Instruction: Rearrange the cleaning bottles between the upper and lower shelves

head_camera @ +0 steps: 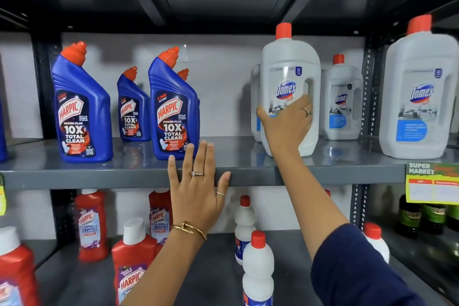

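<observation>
- White Domex jug (pixel 290 77), one of four I count on the upper shelf (pixel 124 176), stands upright near its front edge.
- My right hand (pixel 288 126) wraps around its lower front.
- My left hand (pixel 198 191) lies flat and open against the shelf's edge, holding nothing.
- Four blue Harpic bottles (pixel 82 107) stand at left.

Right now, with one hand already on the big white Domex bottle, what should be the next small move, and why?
Probably close the right hand firmly around the large Domex bottle and lift it just clear of the upper shelf. The palm lies on its front, the fingers reach toward the handle opening, and the bottle stands upright near the edge. The left hand rests open on the shelf edge, free to support.
</observation>
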A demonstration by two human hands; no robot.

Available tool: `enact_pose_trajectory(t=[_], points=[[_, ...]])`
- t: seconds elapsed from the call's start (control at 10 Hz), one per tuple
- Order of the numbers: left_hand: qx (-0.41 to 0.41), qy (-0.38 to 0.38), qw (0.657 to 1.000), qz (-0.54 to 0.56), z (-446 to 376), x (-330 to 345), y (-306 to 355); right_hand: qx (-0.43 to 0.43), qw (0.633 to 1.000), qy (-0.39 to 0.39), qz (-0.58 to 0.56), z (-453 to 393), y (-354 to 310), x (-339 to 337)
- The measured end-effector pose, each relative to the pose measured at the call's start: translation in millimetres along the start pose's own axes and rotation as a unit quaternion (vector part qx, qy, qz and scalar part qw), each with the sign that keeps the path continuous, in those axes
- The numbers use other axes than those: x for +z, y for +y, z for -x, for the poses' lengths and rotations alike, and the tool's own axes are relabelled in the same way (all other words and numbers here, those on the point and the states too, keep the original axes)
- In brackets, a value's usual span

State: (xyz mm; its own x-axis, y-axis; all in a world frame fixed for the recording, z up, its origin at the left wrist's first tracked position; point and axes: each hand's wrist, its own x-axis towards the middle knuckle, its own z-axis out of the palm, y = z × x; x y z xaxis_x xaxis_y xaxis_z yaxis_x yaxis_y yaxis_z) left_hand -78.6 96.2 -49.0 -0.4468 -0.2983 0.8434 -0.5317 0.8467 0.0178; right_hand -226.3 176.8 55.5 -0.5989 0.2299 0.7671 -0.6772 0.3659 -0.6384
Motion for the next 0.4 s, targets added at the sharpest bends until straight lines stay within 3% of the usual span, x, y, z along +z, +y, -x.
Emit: enact_pose_trajectory(t=[0.2,0.4], points=[[0.003,-0.022,1.000,0.010,1.7,-6.9,1.3,-0.024,0.996,-0.077,-0.038,7.2,10.0,-14.0],[0.019,-0.043,0.998,0.039,1.8,-14.4,-0.3,-0.151,0.982,-0.106,0.042,24.5,11.1,-38.6]])
